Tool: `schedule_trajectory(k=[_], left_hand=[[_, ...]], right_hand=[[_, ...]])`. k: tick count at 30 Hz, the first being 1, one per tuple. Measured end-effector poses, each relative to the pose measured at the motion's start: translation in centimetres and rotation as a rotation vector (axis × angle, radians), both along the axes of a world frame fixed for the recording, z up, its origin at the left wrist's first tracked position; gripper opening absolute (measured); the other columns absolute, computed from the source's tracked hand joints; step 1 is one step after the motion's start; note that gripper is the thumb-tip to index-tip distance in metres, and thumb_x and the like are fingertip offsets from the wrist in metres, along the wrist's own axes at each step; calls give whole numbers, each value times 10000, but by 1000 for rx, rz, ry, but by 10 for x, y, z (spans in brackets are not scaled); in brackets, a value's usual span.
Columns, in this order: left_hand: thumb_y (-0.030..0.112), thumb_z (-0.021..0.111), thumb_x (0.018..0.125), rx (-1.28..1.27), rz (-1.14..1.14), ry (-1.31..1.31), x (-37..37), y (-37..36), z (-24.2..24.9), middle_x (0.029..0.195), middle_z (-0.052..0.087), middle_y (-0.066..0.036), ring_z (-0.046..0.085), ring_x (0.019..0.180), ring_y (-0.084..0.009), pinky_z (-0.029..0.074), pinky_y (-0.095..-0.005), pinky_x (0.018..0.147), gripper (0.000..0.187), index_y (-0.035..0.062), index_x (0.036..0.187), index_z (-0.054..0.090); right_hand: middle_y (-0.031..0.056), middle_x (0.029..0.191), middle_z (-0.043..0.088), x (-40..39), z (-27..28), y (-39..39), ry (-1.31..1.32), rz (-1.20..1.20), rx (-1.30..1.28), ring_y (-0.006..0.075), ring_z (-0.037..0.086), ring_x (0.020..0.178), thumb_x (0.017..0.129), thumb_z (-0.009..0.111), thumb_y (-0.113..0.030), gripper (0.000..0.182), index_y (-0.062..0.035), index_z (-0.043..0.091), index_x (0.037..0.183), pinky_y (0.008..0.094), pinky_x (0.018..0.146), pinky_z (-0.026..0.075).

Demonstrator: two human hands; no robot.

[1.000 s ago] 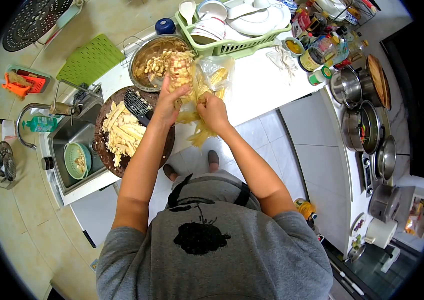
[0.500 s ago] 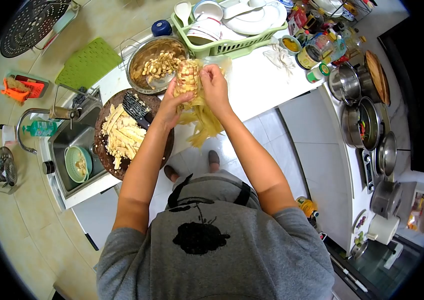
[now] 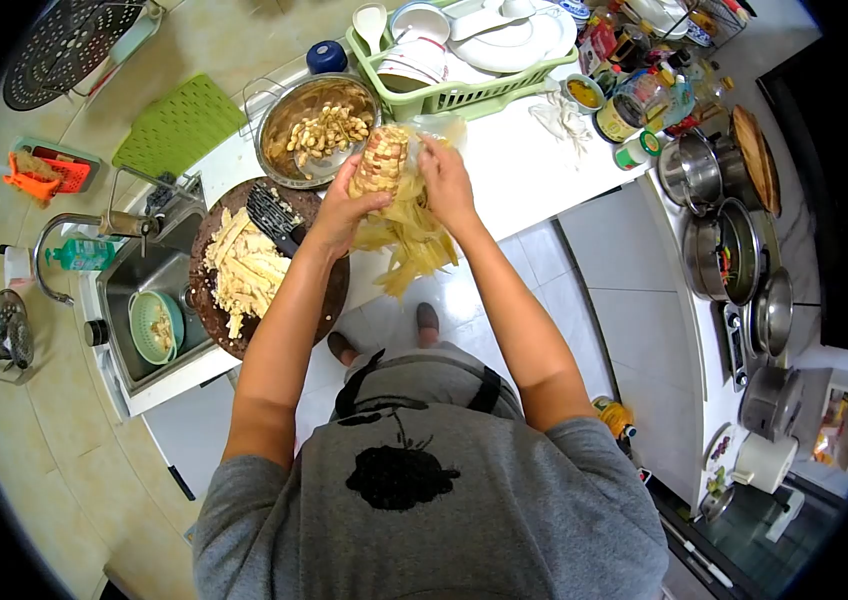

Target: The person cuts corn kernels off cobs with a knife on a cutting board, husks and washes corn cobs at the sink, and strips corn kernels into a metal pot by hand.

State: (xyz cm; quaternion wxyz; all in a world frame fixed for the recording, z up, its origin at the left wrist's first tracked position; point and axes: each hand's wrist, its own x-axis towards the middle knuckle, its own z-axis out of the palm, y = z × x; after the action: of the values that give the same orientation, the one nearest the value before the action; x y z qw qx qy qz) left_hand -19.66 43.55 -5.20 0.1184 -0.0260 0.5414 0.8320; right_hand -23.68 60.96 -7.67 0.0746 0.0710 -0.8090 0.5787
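My left hand (image 3: 342, 212) is wrapped round a woven-looking, yellow and brown bundle (image 3: 380, 160), held upright above the counter edge. A thin yellowish wrapping (image 3: 406, 240) hangs below and to the right of the bundle. My right hand (image 3: 447, 182) pinches the upper part of this wrapping, just right of the bundle. Behind my hands is a metal bowl (image 3: 319, 130) with small light-brown pieces in it. At the left, a round dark board (image 3: 319, 290) carries pale strips (image 3: 242, 265) and a black-handled cleaver (image 3: 271, 218).
A green dish rack (image 3: 464, 90) stands at the back. The sink (image 3: 124, 285) at the left holds a green colander (image 3: 156, 327). Bottles (image 3: 619, 115) and a white cloth (image 3: 559, 118) are at the right back; metal pots (image 3: 689, 168) line the right counter.
My right hand has moved slightly right, away from the bundle, and the yellowish wrapping has spread to the right. The bundle in my left hand is a little further right.
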Motion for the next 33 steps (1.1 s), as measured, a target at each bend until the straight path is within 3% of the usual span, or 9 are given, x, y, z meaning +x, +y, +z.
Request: schedule_trajectory(k=[4,10,13,19,23,24,27,28,33], left_hand=[[51,742,755,16,-54,-77,0,-7,-3,1265,573,-89,582,1122,-193,473,-342,951,783,44,1429,344],[32,716,742,39,-209,-57,0,-12,-10,1312,551,-96,567,1165,-197,447,-341,1005,791,22,1439,343],[-9,730,714,22,-225,-36,2,-11,-2,1257,571,-102,579,1111,-163,468,-290,943,856,45,1464,321],[-80,716,669,-43,-328,138,14,11,50,1395,450,-110,513,1172,-145,433,-273,975,1157,199,1568,43],[46,801,663,-390,-312,213,7,14,42,1376,481,-98,482,1220,-155,374,-282,1035,1000,84,1515,278],[85,817,692,-512,-216,319,8,12,31,1296,530,-84,520,1149,-140,414,-277,990,813,44,1404,427],[98,819,697,-779,-89,308,5,6,12,1202,563,-68,552,1066,-135,453,-278,929,704,40,1309,477],[106,820,700,-790,-46,327,4,7,8,1185,565,-66,556,1048,-135,461,-278,910,679,40,1285,482],[148,785,758,-730,36,359,-2,13,-5,1156,566,-62,562,1008,-141,466,-277,884,587,39,1250,484]], right_hand=[[103,999,625,-5,35,5,-34,169,-412,184,577,957,966,544,-168,260,-53,644,1178,287,854,449],[31,901,644,-18,51,23,67,322,-159,102,550,820,976,560,-176,223,22,657,1007,251,770,458],[32,876,643,-16,60,23,122,260,-2,99,552,796,960,577,-152,199,29,651,925,252,729,466],[135,897,676,-11,-2,13,-102,281,-157,268,639,826,874,624,-111,133,-38,674,973,346,743,495],[105,999,694,6,-30,6,-136,100,-232,210,644,906,873,600,-94,200,-18,658,1049,338,800,494],[77,1022,674,-2,-30,18,-121,190,-1,168,614,900,924,573,-137,234,-7,635,1109,315,807,481],[59,1012,648,-12,-7,29,-262,30,-409,148,590,877,974,546,-205,259,-26,632,1141,289,797,471],[38,1131,612,-4,6,36,-287,71,-421,123,581,1004,1005,470,-382,428,-33,570,1232,253,868,471],[77,1102,601,26,38,18,-234,297,-544,141,584,1006,914,654,-127,498,0,425,1338,291,878,485]])
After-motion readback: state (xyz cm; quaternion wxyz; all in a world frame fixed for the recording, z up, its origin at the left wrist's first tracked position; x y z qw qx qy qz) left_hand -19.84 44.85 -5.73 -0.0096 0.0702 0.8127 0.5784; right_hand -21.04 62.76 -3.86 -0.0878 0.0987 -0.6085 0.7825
